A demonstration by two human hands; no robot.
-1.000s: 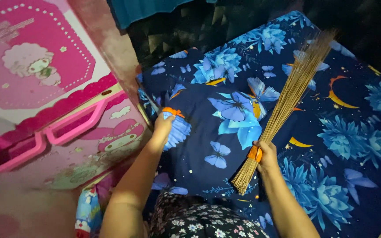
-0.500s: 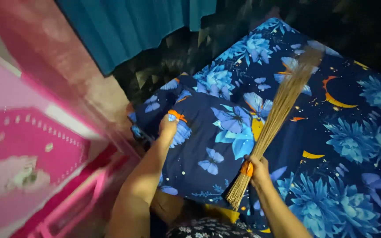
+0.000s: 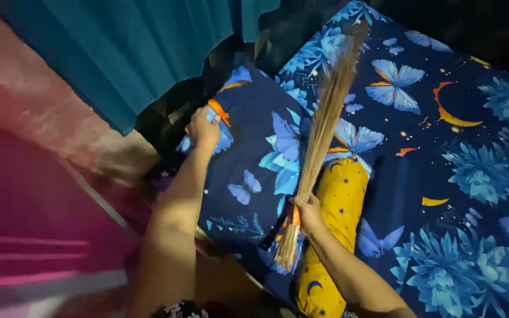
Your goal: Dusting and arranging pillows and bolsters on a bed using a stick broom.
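While we grip the corner of the dark blue butterfly pillow (image 3: pixel 254 159) with our left hand (image 3: pixel 202 129), its fingers closed around the fabric, the pillow stands tilted up off the bed, its top edge near the teal curtain (image 3: pixel 131 53). Our right hand (image 3: pixel 308 213) is wrapped around the stick broom (image 3: pixel 319 135) just above its orange binding, with the short bound end pointing down toward us and the long bristles fanning up and away across the pillow's face. Beside the right hand lies a yellow bolster (image 3: pixel 334 235) with moons and stars, resting on the blue floral bedsheet (image 3: pixel 460 176). To the left a pink cabinet (image 3: pixel 30 247) shows only as a blur.

To do this well, we judge that the lifted pillow should be held firm and steady at its corner, so that it does not flop back, and the broom should be worked in light strokes away from the body, bristles flat on the cloth, keeping clear of the curtain and the bolster.
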